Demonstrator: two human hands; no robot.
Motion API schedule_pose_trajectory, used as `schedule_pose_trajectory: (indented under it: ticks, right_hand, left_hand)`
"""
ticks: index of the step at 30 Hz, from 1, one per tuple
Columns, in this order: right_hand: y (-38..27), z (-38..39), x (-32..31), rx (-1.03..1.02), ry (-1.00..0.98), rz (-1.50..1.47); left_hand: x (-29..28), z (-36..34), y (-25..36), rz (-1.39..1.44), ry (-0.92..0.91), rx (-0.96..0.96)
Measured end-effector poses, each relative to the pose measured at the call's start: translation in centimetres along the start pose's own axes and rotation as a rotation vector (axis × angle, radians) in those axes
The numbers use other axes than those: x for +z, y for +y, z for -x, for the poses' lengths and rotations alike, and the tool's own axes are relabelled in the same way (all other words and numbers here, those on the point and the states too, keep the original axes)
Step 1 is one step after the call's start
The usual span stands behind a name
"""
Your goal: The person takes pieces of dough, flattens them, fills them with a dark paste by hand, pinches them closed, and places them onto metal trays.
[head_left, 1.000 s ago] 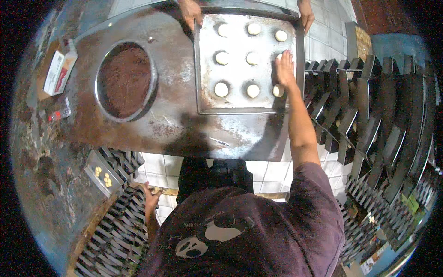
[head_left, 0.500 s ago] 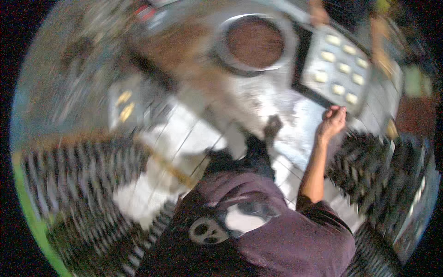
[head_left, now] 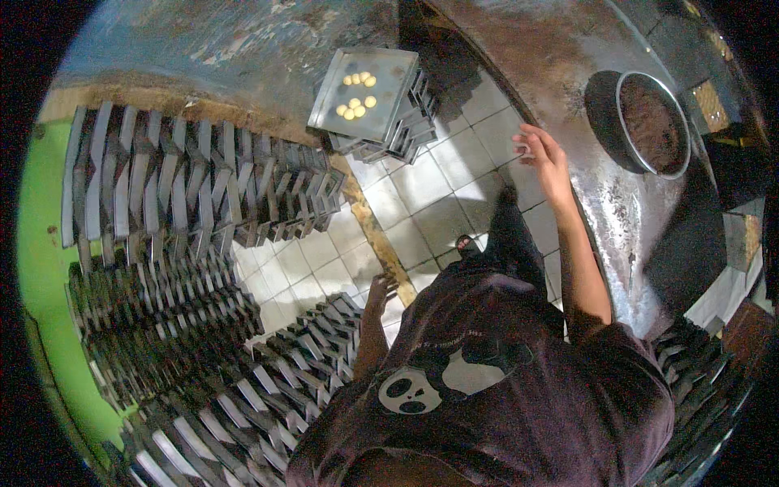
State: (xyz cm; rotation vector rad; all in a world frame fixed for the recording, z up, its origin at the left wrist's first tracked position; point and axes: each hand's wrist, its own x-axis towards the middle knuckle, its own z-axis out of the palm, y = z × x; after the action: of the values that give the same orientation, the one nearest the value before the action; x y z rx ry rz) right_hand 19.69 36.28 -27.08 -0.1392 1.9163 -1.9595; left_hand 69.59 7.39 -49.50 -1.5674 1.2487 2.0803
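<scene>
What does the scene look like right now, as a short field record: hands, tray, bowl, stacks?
right hand: empty, fingers spread, at the edge of the metal table
left hand: lowered, beside the stacked trays
top tray: holds small yellow dough pieces, sits on a short tray stack
bowl: round, brown filling, on the table
floor: white tiles
</scene>
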Motion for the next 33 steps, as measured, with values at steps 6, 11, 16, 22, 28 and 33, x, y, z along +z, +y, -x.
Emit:
schedule_pose_trajectory:
  ticks: [6,11,16,22,28,33]
  right_hand:
    - [9.1,-10.2,4.9,0.239,-0.055,-0.119]
    - [21.0,-19.9,10.3,0.176,-0.282,-0.334]
    - [49.8,-33.2,7.7,0.581,-0.344,-0.092]
    - [56.5,-48.6,12.6,0.427,0.045,0.059]
    - [61.1,-68.2,3.4,0.392,0.287,0.317]
    - [63.2,-71.7,1.2,0.387,0.29,0.373]
  left_hand:
    - [-2.4,-8.6,10.9,0.008,0.078,0.093]
    - [-5.1,-16.7,18.6,0.061,0.143,0.182]
    - [-9.5,-28.6,20.0,0.139,0.197,0.126]
    - [-15.6,-44.0,21.0,0.23,0.133,0.336]
    - [-9.2,-57.5,18.0,0.871,0.153,0.284]
    - [3.3,-59.0,16.2,1.149,0.329,0.303]
